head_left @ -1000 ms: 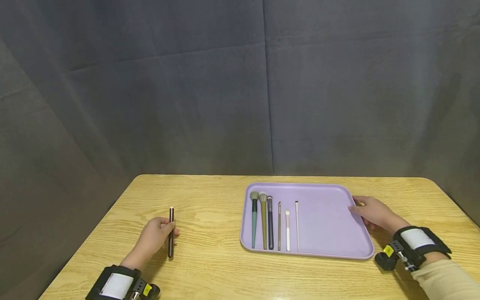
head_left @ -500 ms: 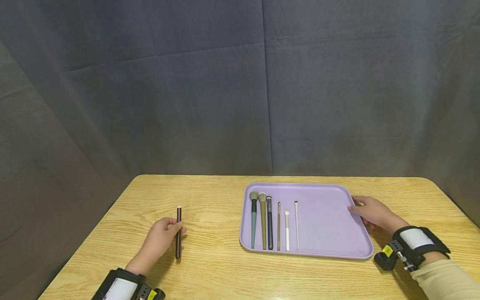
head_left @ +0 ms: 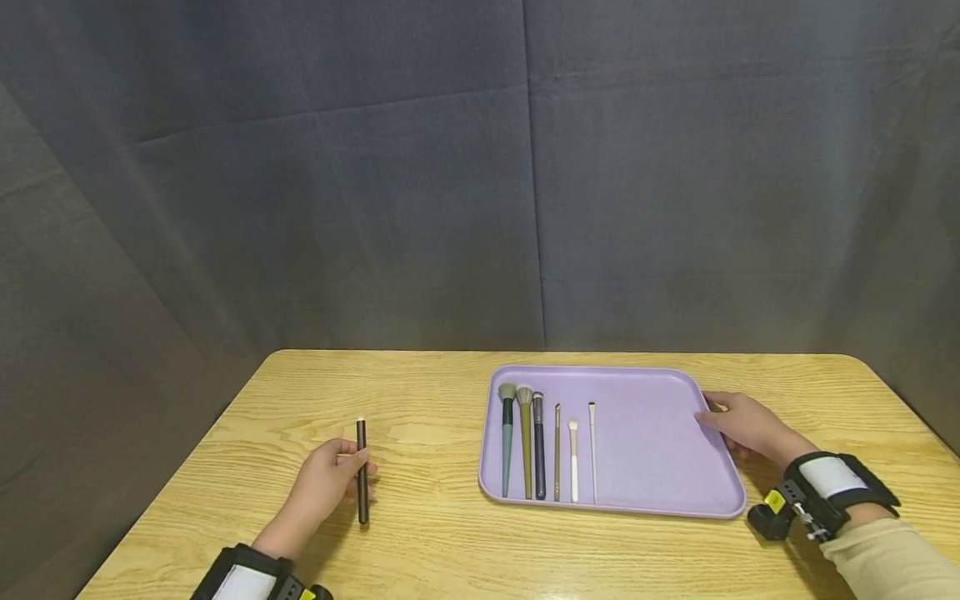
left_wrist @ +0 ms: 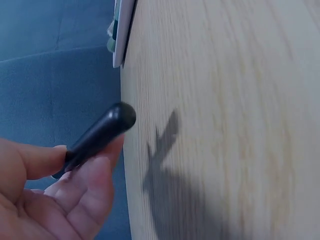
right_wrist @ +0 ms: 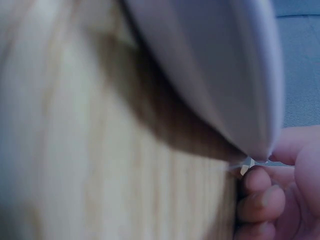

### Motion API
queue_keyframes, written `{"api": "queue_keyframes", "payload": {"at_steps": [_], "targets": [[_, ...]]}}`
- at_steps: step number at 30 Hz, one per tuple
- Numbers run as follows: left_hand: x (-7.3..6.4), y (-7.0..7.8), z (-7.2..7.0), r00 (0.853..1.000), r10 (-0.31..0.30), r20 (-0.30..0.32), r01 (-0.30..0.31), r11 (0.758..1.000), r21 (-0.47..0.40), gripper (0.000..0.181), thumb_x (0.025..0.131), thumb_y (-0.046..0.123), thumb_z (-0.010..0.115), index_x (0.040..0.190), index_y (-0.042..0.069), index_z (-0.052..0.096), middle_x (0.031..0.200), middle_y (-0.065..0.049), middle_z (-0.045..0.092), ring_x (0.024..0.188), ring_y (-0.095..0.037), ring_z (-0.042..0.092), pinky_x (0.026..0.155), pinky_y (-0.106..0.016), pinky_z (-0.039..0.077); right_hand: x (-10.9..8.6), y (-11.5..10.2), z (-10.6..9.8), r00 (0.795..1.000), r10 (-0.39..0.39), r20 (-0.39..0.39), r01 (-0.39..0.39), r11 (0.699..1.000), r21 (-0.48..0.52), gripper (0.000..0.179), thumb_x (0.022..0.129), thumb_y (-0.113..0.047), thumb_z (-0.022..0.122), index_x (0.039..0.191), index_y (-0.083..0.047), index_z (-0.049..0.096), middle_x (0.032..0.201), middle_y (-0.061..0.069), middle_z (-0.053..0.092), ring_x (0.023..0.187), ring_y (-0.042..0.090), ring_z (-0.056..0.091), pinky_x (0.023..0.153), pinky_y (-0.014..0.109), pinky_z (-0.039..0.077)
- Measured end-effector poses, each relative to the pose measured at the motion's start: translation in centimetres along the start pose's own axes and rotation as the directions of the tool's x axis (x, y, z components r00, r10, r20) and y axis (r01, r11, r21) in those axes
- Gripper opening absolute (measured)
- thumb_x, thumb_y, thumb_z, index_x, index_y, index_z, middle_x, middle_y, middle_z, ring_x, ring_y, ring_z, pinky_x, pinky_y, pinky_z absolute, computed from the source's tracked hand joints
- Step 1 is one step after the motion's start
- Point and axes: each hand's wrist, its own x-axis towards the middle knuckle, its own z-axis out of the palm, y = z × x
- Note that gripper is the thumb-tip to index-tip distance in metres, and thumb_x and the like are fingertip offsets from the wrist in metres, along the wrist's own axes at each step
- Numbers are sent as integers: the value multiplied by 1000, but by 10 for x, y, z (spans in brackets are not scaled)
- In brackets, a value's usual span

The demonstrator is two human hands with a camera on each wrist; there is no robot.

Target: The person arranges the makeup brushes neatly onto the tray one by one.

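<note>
My left hand [head_left: 322,485] pinches a slim dark makeup brush [head_left: 363,500] between thumb and fingers, left of the tray. The brush stands lengthwise with its small pale tip pointing away from me. In the left wrist view, the rounded end of its black handle [left_wrist: 102,131] is held off the table, which carries a shadow of hand and brush. My right hand [head_left: 750,428] grips the right edge of a lilac tray [head_left: 652,450], thumb on the rim. In the right wrist view the fingers [right_wrist: 260,205] curl near the tray's edge, partly beneath it.
Several makeup brushes lie side by side on the tray's left half, among them a green-handled one [head_left: 507,450], an olive one [head_left: 527,450] and a white-handled one [head_left: 575,475]. The wooden table [head_left: 420,550] ends at a grey curtain [head_left: 420,208] behind.
My left hand has moved a little right and slightly toward me, still pinching the dark makeup brush. The right hand stays at the tray's edge, and the tray barely shifts.
</note>
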Motion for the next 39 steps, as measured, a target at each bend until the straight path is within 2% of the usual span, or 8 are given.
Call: {"api": "queue_keyframes", "payload": {"at_steps": [7,15,21,27,39], "targets": [[-1,1,6,1000,10,-13,-11,998,-56,20,102,6,48,109,-13,49,84,-15,66,68,-30,69,52,-30,51,0,0,0,1000,-13,-3,13,1000,-1,63,98,-23,52,139,19,29,56,1,43,43,13,41,43,27,37],[1,4,9,998,23,-58,-23,1000,12,25,100,8,52,110,-15,53,85,-15,68,62,-16,58,56,-29,49,0,1,1,1000,-7,-2,7,1000,4,63,99,-23,52,140,19,28,57,1,43,44,14,41,44,27,37],[1,10,15,996,34,-77,-34,999,-1,23,100,8,54,108,-14,55,83,-14,70,56,-15,59,53,-28,48,0,1,0,1000,-3,-1,3,1000,7,64,99,-23,52,140,19,28,57,1,43,44,14,41,44,27,37],[0,16,22,996,33,-79,-36,999,-29,20,98,6,55,105,-12,56,83,-15,70,53,-15,59,50,-27,47,0,0,0,1000,6,7,-6,1000,10,64,99,-23,52,140,19,27,57,1,43,44,14,41,44,27,37],[0,18,33,999,39,-35,-43,991,-123,18,98,3,55,105,-13,56,82,-15,69,49,-14,56,47,-22,43,0,0,-1,1000,11,2,-11,1000,-7,64,99,-24,53,140,19,28,57,2,44,44,14,41,44,27,36]]}}
